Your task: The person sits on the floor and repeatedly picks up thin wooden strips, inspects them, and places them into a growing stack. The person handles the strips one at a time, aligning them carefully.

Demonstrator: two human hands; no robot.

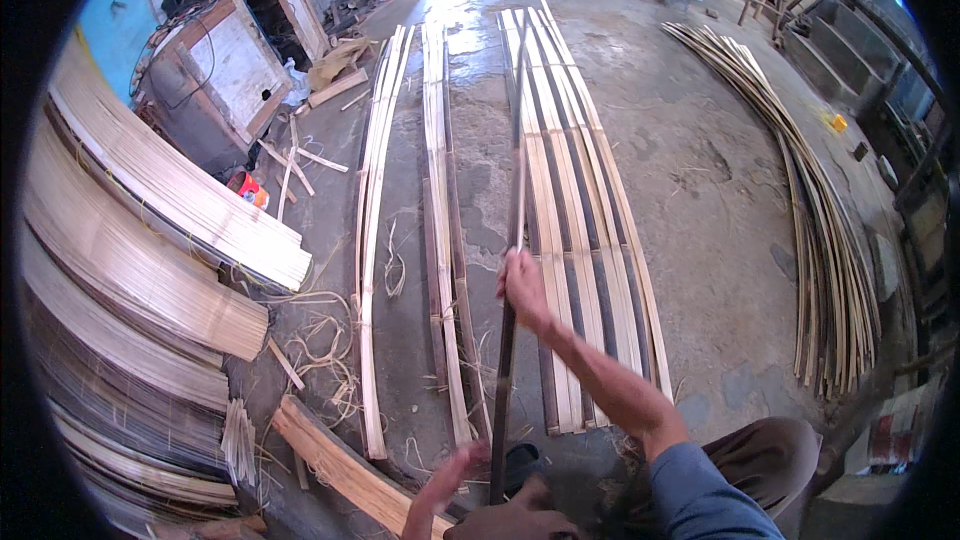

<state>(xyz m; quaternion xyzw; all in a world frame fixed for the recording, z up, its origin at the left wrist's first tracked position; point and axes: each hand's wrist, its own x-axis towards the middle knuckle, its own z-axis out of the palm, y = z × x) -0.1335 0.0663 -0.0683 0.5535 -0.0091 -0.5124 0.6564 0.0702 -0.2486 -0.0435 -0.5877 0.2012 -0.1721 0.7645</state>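
A long, narrow, dark bamboo strip (507, 370) runs from near my foot far out across the floor. My right hand (524, 288) is closed around it about midway. Near its lower end, my left hand (458, 470) is a little to the left, blurred, fingers stretched out and apparently apart from the strip. Directly right of the held strip lies a row of pale and dark bamboo strips (590, 270). Two narrower bundles lie to the left, a middle bundle (440, 230) and a farther bundle (378, 230).
Stacked bamboo slats (150, 260) fill the left side. A split bamboo piece (350, 475) lies at lower left beside tangled shavings (325, 360). A curved bundle of thin strips (800, 190) lies at right. Farther back stand an old cabinet (235, 65) and a red bucket (250, 188).
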